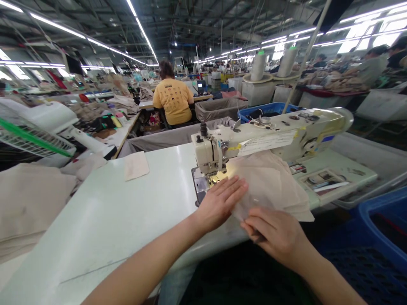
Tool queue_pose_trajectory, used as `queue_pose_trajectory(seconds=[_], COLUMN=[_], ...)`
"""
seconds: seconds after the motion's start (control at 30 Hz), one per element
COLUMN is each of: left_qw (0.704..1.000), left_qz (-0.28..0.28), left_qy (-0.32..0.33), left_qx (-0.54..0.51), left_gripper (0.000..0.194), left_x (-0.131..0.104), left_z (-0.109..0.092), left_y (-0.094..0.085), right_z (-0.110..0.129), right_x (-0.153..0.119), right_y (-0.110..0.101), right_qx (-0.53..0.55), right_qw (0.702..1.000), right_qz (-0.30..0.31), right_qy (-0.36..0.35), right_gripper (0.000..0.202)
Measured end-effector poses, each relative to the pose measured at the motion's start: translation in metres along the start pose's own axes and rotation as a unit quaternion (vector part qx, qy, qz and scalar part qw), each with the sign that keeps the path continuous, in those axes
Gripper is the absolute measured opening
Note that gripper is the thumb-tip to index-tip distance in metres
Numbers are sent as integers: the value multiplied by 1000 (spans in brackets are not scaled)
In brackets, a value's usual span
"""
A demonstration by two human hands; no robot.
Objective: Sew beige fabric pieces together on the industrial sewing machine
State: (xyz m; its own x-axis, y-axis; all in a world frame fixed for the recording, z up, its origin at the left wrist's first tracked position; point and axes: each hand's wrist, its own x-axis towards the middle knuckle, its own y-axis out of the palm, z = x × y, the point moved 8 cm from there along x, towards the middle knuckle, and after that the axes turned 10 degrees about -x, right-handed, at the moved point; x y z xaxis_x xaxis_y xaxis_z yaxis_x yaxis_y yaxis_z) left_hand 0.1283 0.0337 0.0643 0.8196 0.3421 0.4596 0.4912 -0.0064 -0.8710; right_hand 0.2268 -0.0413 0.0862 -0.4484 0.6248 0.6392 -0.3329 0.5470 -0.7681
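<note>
Beige fabric (270, 182) lies in layers under and to the right of the head of a white sewing machine (206, 152). My left hand (219, 203) rests on the fabric's left part, close to the lit needle area, its fingers stretched out side by side. Below and to the right, my right hand (275, 233) pinches the fabric's near edge between thumb and fingers. A dark, small item shows under the right hand's fingers, too unclear to name. The needle tip itself is hidden.
A small beige piece (136, 165) lies on the pale table (127, 212). Stacked fabric (32, 203) and a white fan (54, 123) are at left. A tool tray (327, 180) and blue basket (365, 237) stand right. A person in yellow (173, 99) sits ahead.
</note>
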Motion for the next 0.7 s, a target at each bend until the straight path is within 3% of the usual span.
queue_pose_trajectory(seconds=[0.07, 0.17, 0.3, 0.43, 0.5, 0.57, 0.7], left_qw=[998, 992, 989, 981, 980, 985, 991], left_qz=[51, 106, 114, 82, 57, 31, -16], left_qy=[31, 42, -44, -143, -168, -149, -103], left_qx=[-35, -62, -89, -97, -90, -82, -83], left_gripper=[38, 36, 51, 76, 75, 67, 49], left_x=[-3, -34, -103, -160, -175, -180, -177], left_z=[0, 0, 5, 15, 21, 24, 23], left_y=[7, 6, -16, -41, -52, -62, -81], right_z=[3, -4, 4, 33, 44, 48, 39], right_x=[-1, -11, -25, -30, -30, -27, -15], right_y=[-1, 4, 25, 53, 66, 75, 81], right_qx=[26, 52, 83, 102, 105, 113, 206], right_qw=[1000, 998, 993, 973, 963, 961, 963], right_qz=[3, 14, 76, 174, 205, 209, 152], right_qy=[3, 25, -29, -117, -139, -145, -82], right_gripper=[21, 37, 81, 99, 95, 76, 36])
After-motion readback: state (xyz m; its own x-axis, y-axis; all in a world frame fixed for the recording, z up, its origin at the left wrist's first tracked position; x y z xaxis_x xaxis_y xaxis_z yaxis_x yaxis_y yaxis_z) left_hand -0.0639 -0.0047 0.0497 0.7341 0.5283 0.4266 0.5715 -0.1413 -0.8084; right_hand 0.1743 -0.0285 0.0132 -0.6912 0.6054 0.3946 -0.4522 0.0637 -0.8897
